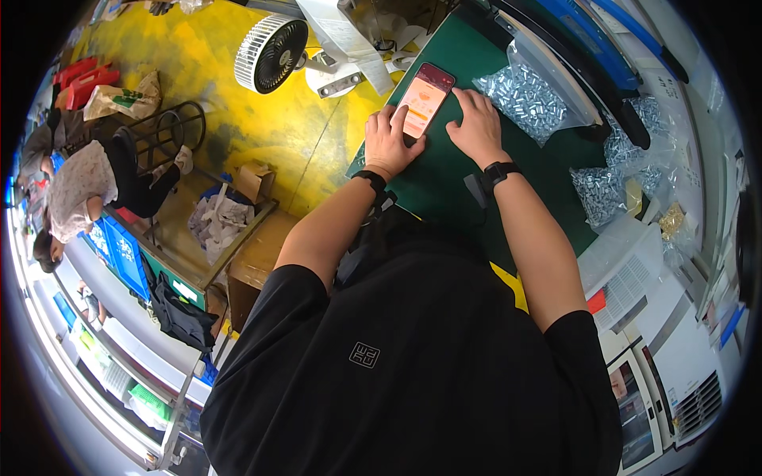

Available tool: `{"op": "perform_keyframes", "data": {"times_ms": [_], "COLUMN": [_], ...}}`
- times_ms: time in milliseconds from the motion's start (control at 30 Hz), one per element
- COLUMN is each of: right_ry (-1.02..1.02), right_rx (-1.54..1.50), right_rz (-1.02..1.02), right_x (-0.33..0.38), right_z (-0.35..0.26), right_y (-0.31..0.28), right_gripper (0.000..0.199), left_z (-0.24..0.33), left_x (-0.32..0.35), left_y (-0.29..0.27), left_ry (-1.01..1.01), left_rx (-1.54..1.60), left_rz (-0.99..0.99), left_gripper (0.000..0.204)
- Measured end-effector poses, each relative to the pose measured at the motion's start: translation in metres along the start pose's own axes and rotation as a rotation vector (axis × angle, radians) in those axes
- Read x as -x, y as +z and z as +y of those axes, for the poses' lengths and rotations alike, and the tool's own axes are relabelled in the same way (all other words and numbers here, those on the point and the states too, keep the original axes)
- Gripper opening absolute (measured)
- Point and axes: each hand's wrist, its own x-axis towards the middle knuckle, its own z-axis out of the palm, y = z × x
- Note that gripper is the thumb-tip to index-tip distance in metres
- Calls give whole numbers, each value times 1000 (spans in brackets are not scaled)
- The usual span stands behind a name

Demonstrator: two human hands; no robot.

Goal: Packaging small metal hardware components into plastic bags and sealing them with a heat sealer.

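Note:
A phone (425,98) with a lit orange and white screen lies flat on the green table mat (452,178). My left hand (390,143) rests at the phone's near left corner, its thumb on the screen's lower edge. Just right of the phone, my right hand (477,125) lies palm down on the mat with fingers loosely spread and nothing in it. Both wrists wear dark bands. My black shirt fills the lower middle of the view.
Clear bags of small shiny metal parts (528,99) lie right of my hands, more (603,190) nearer. A white fan (271,52) stands at the table's far left. A white machine (627,270) sits at right. Another person (75,186) sits far left over a yellow floor (214,87).

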Motion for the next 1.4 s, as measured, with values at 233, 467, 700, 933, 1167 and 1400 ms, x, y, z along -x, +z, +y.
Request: {"op": "perform_keyframes", "data": {"times_ms": [233,467,700,933,1167,1400], "right_ry": [16,35,-1,-61,-67,110], "right_rx": [38,-28,-81,-111,-61,-270], "right_rz": [23,42,74,100,113,-25], "right_x": [-4,-4,3,12,13,21], "right_z": [-7,-4,3,-2,-14,-15], "right_y": [0,1,6,5,6,5], "right_gripper": [68,59,57,58,59,59], "left_z": [-2,-2,-1,-1,0,5], "left_x": [1,1,1,2,1,-1], "left_y": [1,1,0,0,1,-1], "left_ry": [8,4,9,12,8,-10], "left_rx": [-9,-4,-9,-5,-8,-10], "left_rz": [3,-7,-5,-2,4,1], "left_gripper": [78,78,75,75,76,82]}}
